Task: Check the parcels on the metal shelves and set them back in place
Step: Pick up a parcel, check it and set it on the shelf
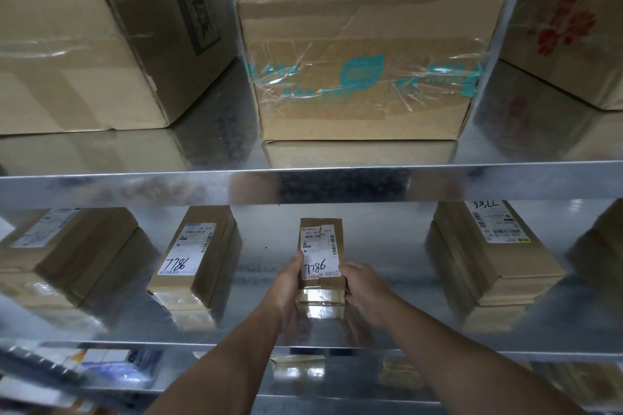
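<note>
1. Left thumb (297, 258) laid along the left edge of the white label (320, 246); remaining left fingers wrapped round the parcel's left side and mostly hidden behind it.
2. Right thumb (347, 269) at the label's lower right corner; right fingers curled round the parcel's right side near its front end.
3. Left hand (288, 283) and right hand (365, 293) both grasping the near end of the small brown parcel (322, 287), one on each side.
4. Parcel held lengthwise, far end toward the back wall, label face up; "7786" handwritten on the label, barcodes above it.
5. Placed mid-width on the middle metal shelf (387, 259), toward the front edge; resting or held just above the surface, cannot tell.
6. To the left, apart from it, a second labelled parcel (194, 256), also marked "7786"; further left, a wider box (67, 246).
7. To the right, well apart, a stack of flat parcels (488, 256), top label turned the other way round; another box (603, 239) cut off at the frame edge.
8. On the upper shelf (135, 184): a large plain carton (84, 37) at left, a taped carton with teal print (364, 61) directly above the held parcel, a carton with red print (573, 27) at right.
9. Below, on the lowest shelf (337, 384), blurred goods, not identifiable.
</note>
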`<state>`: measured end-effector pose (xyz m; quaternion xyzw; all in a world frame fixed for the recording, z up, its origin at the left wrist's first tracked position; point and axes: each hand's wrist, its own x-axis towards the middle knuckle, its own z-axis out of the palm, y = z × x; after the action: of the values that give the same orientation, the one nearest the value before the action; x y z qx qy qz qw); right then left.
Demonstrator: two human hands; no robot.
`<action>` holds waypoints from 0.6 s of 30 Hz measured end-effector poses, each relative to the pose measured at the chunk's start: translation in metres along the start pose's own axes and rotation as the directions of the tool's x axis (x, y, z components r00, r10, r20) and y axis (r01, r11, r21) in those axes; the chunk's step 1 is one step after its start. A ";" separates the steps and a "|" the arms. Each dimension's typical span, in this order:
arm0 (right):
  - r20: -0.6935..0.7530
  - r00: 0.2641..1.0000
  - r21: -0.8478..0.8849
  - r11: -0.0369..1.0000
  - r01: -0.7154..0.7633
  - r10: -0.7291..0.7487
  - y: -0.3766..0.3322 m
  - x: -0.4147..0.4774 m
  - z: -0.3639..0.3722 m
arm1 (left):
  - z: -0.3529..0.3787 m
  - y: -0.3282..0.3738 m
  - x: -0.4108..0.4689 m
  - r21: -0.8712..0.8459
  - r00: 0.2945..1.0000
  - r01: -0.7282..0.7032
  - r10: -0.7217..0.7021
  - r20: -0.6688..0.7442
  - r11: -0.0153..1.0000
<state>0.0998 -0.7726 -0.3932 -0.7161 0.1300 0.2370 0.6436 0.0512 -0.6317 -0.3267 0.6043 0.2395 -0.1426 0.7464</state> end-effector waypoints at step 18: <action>-0.021 0.999 -0.018 0.999 0.043 -0.043 -0.022 -0.021 -0.010 | 0.003 0.004 -0.008 -0.025 1.000 -0.025 0.025 -0.015 0.999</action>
<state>0.0947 -0.7816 -0.3628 -0.7269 0.1192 0.2168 0.6406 0.0473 -0.6339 -0.3188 0.5988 0.2391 -0.1257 0.7540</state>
